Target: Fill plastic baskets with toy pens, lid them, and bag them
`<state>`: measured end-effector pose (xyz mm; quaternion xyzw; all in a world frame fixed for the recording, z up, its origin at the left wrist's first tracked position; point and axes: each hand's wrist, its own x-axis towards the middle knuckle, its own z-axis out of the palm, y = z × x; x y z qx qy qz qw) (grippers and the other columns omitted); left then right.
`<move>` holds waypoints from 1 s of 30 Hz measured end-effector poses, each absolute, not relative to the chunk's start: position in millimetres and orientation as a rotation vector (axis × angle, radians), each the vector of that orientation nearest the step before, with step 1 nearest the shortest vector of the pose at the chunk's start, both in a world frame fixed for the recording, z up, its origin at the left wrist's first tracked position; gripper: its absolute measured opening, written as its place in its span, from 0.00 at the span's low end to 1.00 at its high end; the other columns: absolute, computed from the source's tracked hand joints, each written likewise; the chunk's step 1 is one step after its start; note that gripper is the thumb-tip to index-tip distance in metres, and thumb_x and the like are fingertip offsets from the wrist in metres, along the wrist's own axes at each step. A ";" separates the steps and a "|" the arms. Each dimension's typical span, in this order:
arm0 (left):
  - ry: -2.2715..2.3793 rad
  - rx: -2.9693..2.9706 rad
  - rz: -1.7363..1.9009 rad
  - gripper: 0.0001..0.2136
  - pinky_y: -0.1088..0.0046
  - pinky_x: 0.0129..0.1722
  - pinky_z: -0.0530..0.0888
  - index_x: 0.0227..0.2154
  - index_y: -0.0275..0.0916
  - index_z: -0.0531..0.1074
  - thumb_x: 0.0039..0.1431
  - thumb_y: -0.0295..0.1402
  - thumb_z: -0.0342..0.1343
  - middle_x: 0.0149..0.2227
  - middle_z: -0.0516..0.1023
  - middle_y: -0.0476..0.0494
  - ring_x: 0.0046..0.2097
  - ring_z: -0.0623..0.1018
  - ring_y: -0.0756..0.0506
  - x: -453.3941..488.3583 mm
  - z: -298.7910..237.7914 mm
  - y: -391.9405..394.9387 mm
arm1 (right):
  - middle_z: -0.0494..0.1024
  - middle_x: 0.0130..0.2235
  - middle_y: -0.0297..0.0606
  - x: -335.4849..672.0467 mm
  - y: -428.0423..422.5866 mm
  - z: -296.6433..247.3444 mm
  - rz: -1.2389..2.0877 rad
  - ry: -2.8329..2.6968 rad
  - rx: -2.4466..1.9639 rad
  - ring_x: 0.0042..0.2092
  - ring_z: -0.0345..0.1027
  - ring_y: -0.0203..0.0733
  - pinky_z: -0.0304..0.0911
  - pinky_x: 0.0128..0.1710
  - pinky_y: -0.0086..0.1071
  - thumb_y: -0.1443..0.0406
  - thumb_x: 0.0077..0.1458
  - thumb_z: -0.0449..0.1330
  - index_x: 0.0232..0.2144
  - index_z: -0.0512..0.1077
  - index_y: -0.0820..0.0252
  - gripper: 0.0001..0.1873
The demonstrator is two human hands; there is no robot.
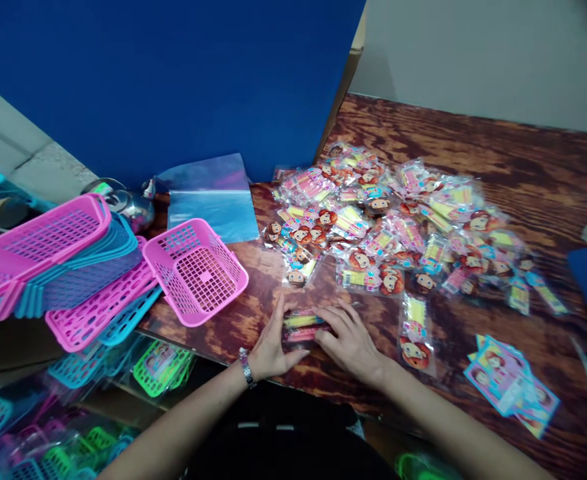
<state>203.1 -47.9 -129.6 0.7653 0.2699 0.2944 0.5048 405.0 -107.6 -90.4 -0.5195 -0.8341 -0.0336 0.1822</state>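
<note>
My left hand (272, 347) and my right hand (349, 340) rest on the wooden table (523, 167) near its front edge. Between them lies a small stack of clear toy packets (303, 325) with yellow and pink strips inside. The fingers of both hands press against the stack's two ends, closed in on it. A bracelet sits on my left wrist. Just beyond the hands spreads a big heap of similar packets (393, 220) with cartoon-face pieces. An empty pink plastic basket (196, 270) stands tilted to the left of my hands.
A stack of pink and blue baskets (58, 260) leans at the left. Clear plastic bags (211, 197) lie against a blue board (173, 80). Printed cards (511, 383) lie at the right front. More baskets (161, 363) sit below the table edge.
</note>
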 end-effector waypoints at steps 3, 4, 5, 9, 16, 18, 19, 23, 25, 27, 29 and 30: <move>0.676 1.839 0.708 0.50 0.56 0.55 0.65 0.62 0.37 0.24 0.51 0.34 0.59 0.58 0.56 0.30 0.59 0.62 0.38 204.2 -129.7 -47.2 | 0.71 0.50 0.42 405.9 -106.2 -95.9 -0.087 -2.332 -1.462 0.53 0.59 0.45 0.58 0.51 0.46 0.68 0.59 0.52 0.34 0.71 0.56 0.07; 0.683 1.858 0.707 0.49 0.57 0.55 0.65 0.62 0.37 0.24 0.52 0.34 0.59 0.59 0.56 0.30 0.59 0.62 0.38 204.1 -130.0 -46.6 | 0.71 0.50 0.44 405.0 -106.2 -97.5 -0.092 -2.319 -1.476 0.53 0.60 0.46 0.59 0.49 0.44 0.68 0.58 0.53 0.36 0.71 0.57 0.07; 0.680 1.898 0.707 0.48 0.57 0.55 0.65 0.63 0.36 0.24 0.53 0.33 0.58 0.59 0.56 0.29 0.59 0.62 0.38 203.7 -130.3 -45.8 | 0.71 0.49 0.45 403.1 -106.4 -98.3 -0.090 -2.313 -1.489 0.52 0.60 0.46 0.60 0.48 0.43 0.68 0.58 0.53 0.38 0.70 0.58 0.07; 0.640 2.197 0.708 0.39 0.59 0.51 0.69 0.64 0.38 0.30 0.58 0.29 0.51 0.54 0.65 0.32 0.54 0.68 0.40 201.4 -129.6 -39.4 | 0.74 0.45 0.41 394.8 -108.1 -89.7 -0.001 -2.368 -1.476 0.46 0.64 0.41 0.60 0.45 0.38 0.69 0.59 0.51 0.46 0.67 0.57 0.13; 0.586 2.381 0.713 0.30 0.66 0.48 0.72 0.63 0.39 0.44 0.61 0.29 0.48 0.50 0.71 0.37 0.49 0.74 0.43 197.9 -128.0 -31.3 | 0.70 0.45 0.48 486.6 -130.5 -68.8 -0.017 -1.636 -2.369 0.48 0.65 0.49 0.62 0.44 0.42 0.58 0.59 0.50 0.53 0.61 0.60 0.21; 0.570 2.381 0.727 0.29 0.67 0.47 0.73 0.63 0.39 0.45 0.61 0.29 0.48 0.50 0.72 0.37 0.48 0.74 0.43 194.4 -130.1 -33.9 | 0.71 0.43 0.53 518.3 -145.0 -75.1 0.089 -1.323 -2.738 0.44 0.68 0.53 0.64 0.39 0.43 0.53 0.57 0.51 0.55 0.59 0.65 0.29; 0.562 2.383 0.733 0.29 0.67 0.47 0.73 0.63 0.39 0.45 0.61 0.28 0.48 0.50 0.72 0.37 0.48 0.74 0.43 192.4 -131.4 -35.4 | 0.72 0.42 0.54 527.7 -151.4 -80.3 0.191 -1.245 -2.825 0.41 0.69 0.53 0.64 0.37 0.42 0.52 0.55 0.52 0.56 0.56 0.68 0.33; 0.547 2.409 0.735 0.29 0.67 0.49 0.72 0.63 0.38 0.46 0.60 0.28 0.49 0.52 0.71 0.36 0.50 0.73 0.43 184.2 -135.1 -40.2 | 0.75 0.34 0.43 521.6 -161.7 -94.7 0.498 -1.295 -2.698 0.33 0.71 0.46 0.64 0.31 0.35 0.60 0.54 0.54 0.61 0.45 0.69 0.37; 0.552 2.423 0.729 0.29 0.67 0.50 0.72 0.63 0.38 0.46 0.60 0.29 0.49 0.52 0.71 0.36 0.50 0.73 0.43 181.0 -134.4 -41.6 | 0.75 0.32 0.38 508.3 -154.2 -90.2 0.611 -1.584 -2.452 0.31 0.70 0.43 0.64 0.31 0.32 0.64 0.55 0.53 0.60 0.50 0.63 0.32; 0.555 2.432 0.730 0.29 0.68 0.49 0.72 0.63 0.38 0.46 0.61 0.29 0.48 0.50 0.73 0.37 0.50 0.74 0.44 178.6 -132.6 -42.6 | 0.74 0.34 0.39 501.7 -136.7 -80.8 0.595 -1.941 -2.197 0.35 0.70 0.42 0.64 0.35 0.33 0.66 0.55 0.52 0.51 0.64 0.58 0.19; 0.557 2.443 0.738 0.28 0.67 0.49 0.72 0.63 0.39 0.46 0.61 0.30 0.48 0.50 0.73 0.38 0.49 0.75 0.43 176.9 -131.1 -43.4 | 0.73 0.42 0.45 504.7 -111.6 -73.7 0.450 -2.183 -2.061 0.44 0.68 0.45 0.63 0.44 0.38 0.67 0.55 0.53 0.38 0.71 0.58 0.09; 0.559 2.450 0.742 0.28 0.67 0.49 0.72 0.63 0.39 0.46 0.61 0.30 0.47 0.50 0.73 0.38 0.49 0.75 0.43 176.2 -131.0 -43.8 | 0.71 0.47 0.48 508.6 -97.8 -72.8 0.375 -2.231 -2.054 0.49 0.65 0.47 0.60 0.48 0.41 0.67 0.55 0.54 0.34 0.71 0.60 0.07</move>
